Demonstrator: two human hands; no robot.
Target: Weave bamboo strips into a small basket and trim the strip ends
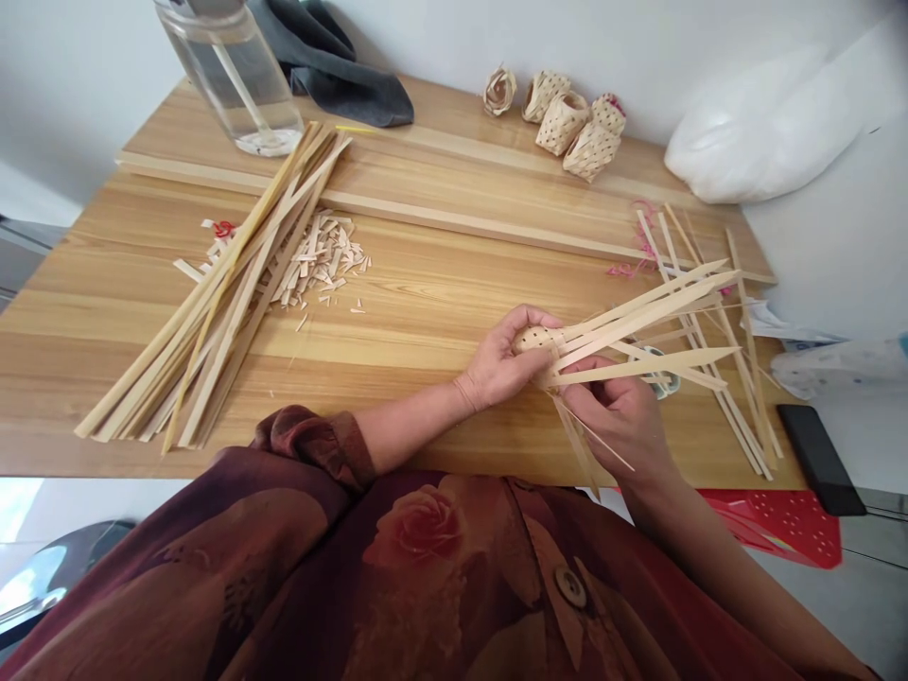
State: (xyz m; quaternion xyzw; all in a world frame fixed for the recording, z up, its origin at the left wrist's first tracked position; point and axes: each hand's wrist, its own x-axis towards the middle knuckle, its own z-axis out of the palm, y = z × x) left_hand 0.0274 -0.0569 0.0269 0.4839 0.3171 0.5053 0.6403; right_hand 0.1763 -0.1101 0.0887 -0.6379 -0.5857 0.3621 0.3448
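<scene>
Pale wooden counter (426, 284) against a white wall, both hands meeting near its front edge. Left hand (500, 364) is wrapped around a small woven ball (537, 338), fingers covering most of it. Right hand (617, 416) is closed on the loose strips (638, 326) just beside the ball, its fingertips hidden. Those strips fan out long to the right. Behind them, something roundish is too masked to name. Far left, a strip bundle (227, 284) lies over shavings (323, 255); finished woven pieces (567, 123) sit at the back.

Left hand (500, 364) and right hand (617, 416) meet, fingers curled tight, forearms angling inward.
</scene>
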